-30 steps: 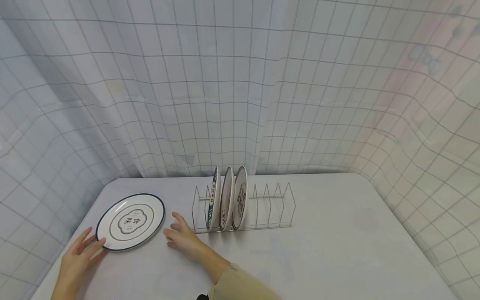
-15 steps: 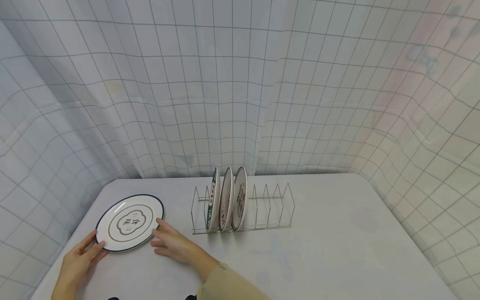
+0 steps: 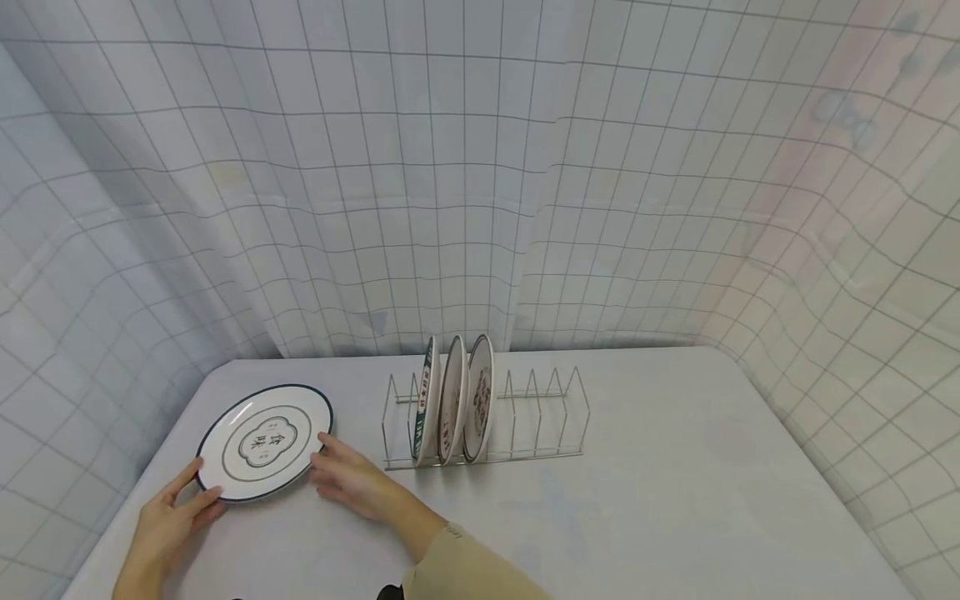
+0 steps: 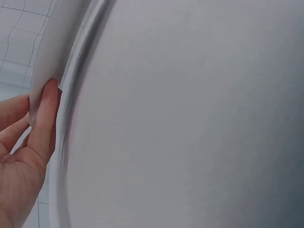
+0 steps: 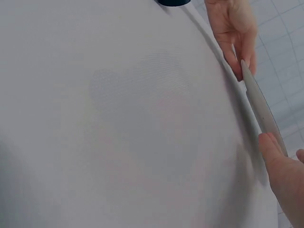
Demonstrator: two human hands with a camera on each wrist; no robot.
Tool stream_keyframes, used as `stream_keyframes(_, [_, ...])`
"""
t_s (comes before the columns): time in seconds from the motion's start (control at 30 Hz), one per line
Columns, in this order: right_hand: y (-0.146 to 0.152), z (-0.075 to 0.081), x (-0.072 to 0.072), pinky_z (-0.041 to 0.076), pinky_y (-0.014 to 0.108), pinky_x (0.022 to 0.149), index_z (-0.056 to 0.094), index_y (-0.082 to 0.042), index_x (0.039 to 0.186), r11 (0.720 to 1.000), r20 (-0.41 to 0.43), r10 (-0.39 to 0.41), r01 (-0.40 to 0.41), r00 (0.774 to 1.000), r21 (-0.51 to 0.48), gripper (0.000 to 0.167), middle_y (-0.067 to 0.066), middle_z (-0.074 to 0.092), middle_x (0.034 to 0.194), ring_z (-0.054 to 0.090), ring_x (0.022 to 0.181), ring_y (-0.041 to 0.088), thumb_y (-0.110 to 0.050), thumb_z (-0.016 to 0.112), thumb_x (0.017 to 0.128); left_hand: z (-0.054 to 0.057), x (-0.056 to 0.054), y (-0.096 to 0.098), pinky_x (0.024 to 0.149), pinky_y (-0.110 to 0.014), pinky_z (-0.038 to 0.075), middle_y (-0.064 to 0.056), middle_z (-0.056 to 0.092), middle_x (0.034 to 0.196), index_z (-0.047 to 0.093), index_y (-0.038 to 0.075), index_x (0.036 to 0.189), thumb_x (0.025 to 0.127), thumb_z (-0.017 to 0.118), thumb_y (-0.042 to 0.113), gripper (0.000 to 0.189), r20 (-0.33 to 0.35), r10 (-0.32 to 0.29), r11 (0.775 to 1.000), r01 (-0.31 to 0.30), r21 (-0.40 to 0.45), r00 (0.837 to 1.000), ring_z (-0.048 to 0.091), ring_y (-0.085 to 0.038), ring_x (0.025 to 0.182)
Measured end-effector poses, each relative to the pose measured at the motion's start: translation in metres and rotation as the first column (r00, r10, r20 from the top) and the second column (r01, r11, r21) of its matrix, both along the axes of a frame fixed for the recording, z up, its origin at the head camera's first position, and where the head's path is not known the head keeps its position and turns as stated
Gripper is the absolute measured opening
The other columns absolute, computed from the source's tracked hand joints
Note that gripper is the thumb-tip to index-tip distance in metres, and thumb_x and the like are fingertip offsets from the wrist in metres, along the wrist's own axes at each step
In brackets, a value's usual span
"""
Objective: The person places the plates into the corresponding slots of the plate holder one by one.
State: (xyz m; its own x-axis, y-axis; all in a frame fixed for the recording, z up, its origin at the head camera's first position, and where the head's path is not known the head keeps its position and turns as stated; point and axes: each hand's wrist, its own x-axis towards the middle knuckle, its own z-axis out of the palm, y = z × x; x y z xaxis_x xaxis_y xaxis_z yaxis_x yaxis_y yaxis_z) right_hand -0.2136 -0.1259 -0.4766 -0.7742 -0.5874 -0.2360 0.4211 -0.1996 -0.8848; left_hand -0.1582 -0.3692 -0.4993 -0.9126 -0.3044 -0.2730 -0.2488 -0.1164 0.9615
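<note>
A white oval plate [image 3: 247,479] with a dark blue rim and a printed flower-shaped emblem is at the left end of the table. My left hand [image 3: 168,521] pinches its near-left rim, thumb on the upper face. In the left wrist view the plate [image 4: 59,40] shows edge-on, gripped by the left hand [image 4: 28,161]. At the opposite end of the plate, my right hand [image 3: 360,482] has the rim between thumb and fingers. The right wrist view shows the plate [image 5: 260,107] spanning both hands, a gap showing between it and the table.
A wire dish rack [image 3: 536,454] stands at the back middle of the table [image 3: 675,500]. Three plates stand upright in its left half: a green-rimmed plate [image 3: 427,400], a middle plate [image 3: 453,400] and a flower-printed plate [image 3: 480,400]. A checked curtain [image 3: 480,183] encloses the table.
My right hand has moved left from beside the plate onto its rim. My left fingers have closed on the other end, and the plate has shifted slightly right.
</note>
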Motion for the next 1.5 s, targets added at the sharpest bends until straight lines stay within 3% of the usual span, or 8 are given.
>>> stream_keyframes(0.17, [0.004,0.011,-0.003,0.047,0.035,0.093,0.039,-0.015,0.139,0.996,-0.183,-0.058,0.069,0.981,0.059,0.05,0.012,0.039,0.139,0.055,0.109,0.023,-0.015,0.056,0.092,0.004,0.002,0.011,0.076,-0.012,0.05,0.005,-0.015,0.15,0.017,0.03,0.142,0.086,0.059,-0.003,0.078,-0.148,0.016,0.987,0.009,0.162,0.989,0.059,0.005,0.079])
stream_keyframes(0.33, [0.01,0.024,-0.005,0.049,0.024,0.084,0.04,-0.02,0.138,0.985,-0.313,-0.11,0.146,0.943,0.095,0.051,0.008,0.044,0.135,0.06,0.097,0.014,-0.015,0.058,0.091,0.02,0.0,0.03,0.078,-0.019,0.052,0.015,-0.015,0.149,0.026,0.03,0.141,0.085,0.054,-0.013,0.076,-0.311,0.063,0.939,0.05,0.341,0.948,0.063,-0.004,0.083])
stream_keyframes(0.63, [0.029,0.057,-0.007,0.047,0.026,0.092,0.029,-0.025,0.143,0.986,-0.402,-0.165,0.143,0.901,-0.085,0.054,0.007,0.034,0.143,0.053,0.108,0.016,-0.004,0.045,0.095,0.057,-0.004,0.077,0.075,-0.027,0.054,0.01,-0.014,0.151,0.038,0.018,0.138,0.083,0.043,-0.025,0.07,-0.538,0.119,0.827,0.216,0.519,0.834,0.064,-0.016,0.09])
stream_keyframes(0.83, [0.053,0.085,0.001,0.049,0.022,0.085,0.031,-0.035,0.139,0.975,-0.382,-0.201,0.146,0.902,-0.168,0.058,0.005,0.043,0.129,0.052,0.098,0.011,0.001,0.041,0.095,0.077,-0.004,0.105,0.078,-0.027,0.052,0.007,-0.013,0.152,0.032,0.018,0.141,0.084,0.042,-0.024,0.072,-0.559,0.116,0.8,0.257,0.543,0.821,0.063,-0.016,0.094])
stream_keyframes(0.97, [0.072,0.106,0.007,0.049,0.018,0.076,0.034,-0.03,0.139,0.956,-0.432,-0.267,0.183,0.861,-0.228,0.059,0.01,0.043,0.128,0.051,0.094,0.012,0.003,0.046,0.093,0.088,-0.007,0.124,0.08,-0.027,0.052,0.005,-0.011,0.153,0.031,0.016,0.142,0.086,0.042,-0.021,0.068,-0.584,0.035,0.82,0.311,0.481,0.811,0.06,-0.011,0.101])
stream_keyframes(1.2, [0.117,0.134,0.01,0.051,0.021,0.077,0.035,-0.021,0.14,0.889,-0.46,-0.433,0.283,0.775,-0.36,0.061,0.011,0.039,0.134,0.051,0.101,0.02,0.01,0.047,0.089,0.091,-0.019,0.152,0.089,-0.029,0.049,-0.005,0.017,0.146,0.017,0.015,0.147,0.094,0.04,-0.008,0.062,-0.623,-0.189,0.915,0.367,0.17,0.759,0.052,-0.009,0.112])
stream_keyframes(1.37, [0.162,0.147,0.001,0.051,0.026,0.085,0.034,-0.019,0.14,0.794,-0.459,-0.594,0.392,0.66,-0.465,0.063,0.008,0.034,0.141,0.049,0.111,0.025,0.013,0.045,0.088,0.073,-0.031,0.167,0.088,-0.025,0.049,-0.003,0.036,0.139,0.023,0.011,0.145,0.093,0.049,0.001,0.059,-0.517,-0.324,0.942,0.318,-0.102,0.792,0.053,-0.007,0.112])
stream_keyframes(1.5, [0.201,0.151,-0.004,0.05,0.03,0.088,0.032,-0.018,0.141,0.706,-0.442,-0.699,0.446,0.562,-0.55,0.061,0.014,0.034,0.139,0.048,0.113,0.027,0.013,0.044,0.089,0.055,-0.038,0.179,0.084,-0.015,0.048,-0.014,0.04,0.138,0.031,0.007,0.142,0.09,0.058,0.008,0.059,-0.426,-0.37,0.917,0.252,-0.308,0.825,0.052,0.0,0.109])
